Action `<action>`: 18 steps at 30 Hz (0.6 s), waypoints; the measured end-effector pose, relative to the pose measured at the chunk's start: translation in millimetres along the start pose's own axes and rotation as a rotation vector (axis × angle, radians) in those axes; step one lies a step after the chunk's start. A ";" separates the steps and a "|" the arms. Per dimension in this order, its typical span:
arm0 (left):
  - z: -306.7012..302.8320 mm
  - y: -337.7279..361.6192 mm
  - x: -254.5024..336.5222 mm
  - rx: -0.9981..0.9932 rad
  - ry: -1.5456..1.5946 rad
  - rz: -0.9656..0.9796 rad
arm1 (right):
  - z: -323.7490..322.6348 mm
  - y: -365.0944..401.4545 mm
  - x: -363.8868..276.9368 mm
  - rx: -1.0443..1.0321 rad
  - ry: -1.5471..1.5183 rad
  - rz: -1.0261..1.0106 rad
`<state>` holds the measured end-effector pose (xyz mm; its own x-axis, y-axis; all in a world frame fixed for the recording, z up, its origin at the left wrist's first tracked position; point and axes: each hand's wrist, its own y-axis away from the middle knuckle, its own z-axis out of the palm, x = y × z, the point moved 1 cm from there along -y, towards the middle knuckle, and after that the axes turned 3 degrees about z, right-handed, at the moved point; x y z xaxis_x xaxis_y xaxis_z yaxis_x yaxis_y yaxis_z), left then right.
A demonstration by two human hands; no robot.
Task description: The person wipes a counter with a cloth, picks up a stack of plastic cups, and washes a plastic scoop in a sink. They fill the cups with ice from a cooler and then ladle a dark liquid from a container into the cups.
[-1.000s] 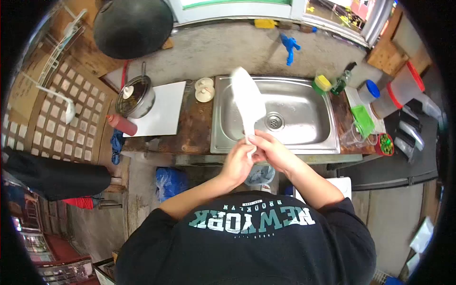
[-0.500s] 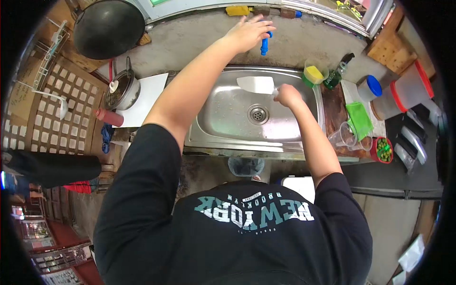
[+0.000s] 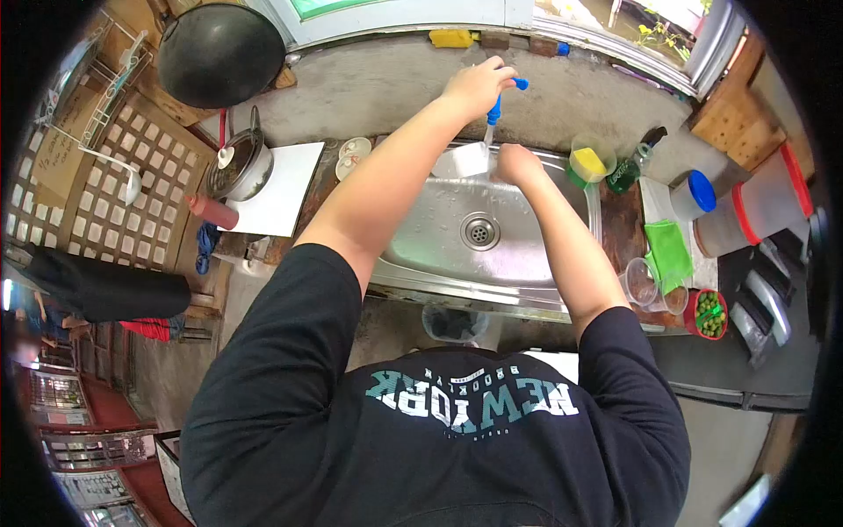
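A blue faucet (image 3: 494,110) stands over the back of the steel sink (image 3: 421,237), with water running from its spout. My left hand (image 3: 479,86) is at the faucet's blue handle, its fingers bent around the handle's end. Below the spout, my right hand (image 3: 518,165) is closed on the handle end of a broad white blade (image 3: 470,161), probably a cleaver. The blade lies under the stream, above the basin. The grip itself is hidden inside my fist.
Right of the sink are a tub with a yellow sponge (image 3: 588,162), a green bottle (image 3: 625,173), a green cloth (image 3: 669,250) and clear cups (image 3: 641,281). To the left are a pot (image 3: 241,167), a white board (image 3: 285,189) and a red bottle (image 3: 212,211).
Water now runs from the faucet. My left hand has closed from spread fingers onto the handle. My right hand has moved the blade back under the spout.
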<state>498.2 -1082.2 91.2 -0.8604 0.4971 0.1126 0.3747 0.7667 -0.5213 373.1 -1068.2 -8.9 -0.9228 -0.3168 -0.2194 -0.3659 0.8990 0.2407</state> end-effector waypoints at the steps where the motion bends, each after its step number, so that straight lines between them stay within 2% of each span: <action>1: 3.8 7.2 -0.3 0.068 0.123 -0.002 | 1.1 0.6 0.9 -0.003 0.004 -0.002; 2: 9.2 13.9 -0.2 0.137 0.247 -0.004 | 2.5 1.6 2.7 -0.007 0.007 -0.002; 5: 44.6 30.0 -8.2 0.503 0.758 -0.201 | -0.4 9.4 4.8 -0.008 0.028 0.009; 6: 55.3 43.6 -13.3 0.481 0.815 -0.385 | -1.3 11.1 5.6 -0.005 0.031 0.006; 8: 125.1 74.9 -62.1 0.231 0.527 -0.511 | -2.4 13.9 7.7 0.001 0.039 0.001; 10: 139.4 93.9 -67.9 -0.349 0.843 -0.466 | 0.4 13.8 10.7 0.048 0.042 -0.020; 11: 142.0 107.0 -56.3 -0.285 0.891 -0.403 | 1.0 13.0 11.8 0.074 0.043 -0.031; 13: 138.1 116.4 -42.6 -0.256 0.972 -0.505 | -5.3 21.3 8.9 0.098 0.061 -0.059; 18: 150.5 115.8 -38.7 -0.136 0.761 -0.511 | 3.4 20.2 7.3 0.189 0.091 -0.080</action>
<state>522.9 -1073.8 -100.9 -0.4920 0.1810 0.8516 0.0908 0.9835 -0.1566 359.4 -1051.3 -8.9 -0.9020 -0.4077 -0.1421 -0.4171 0.9079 0.0422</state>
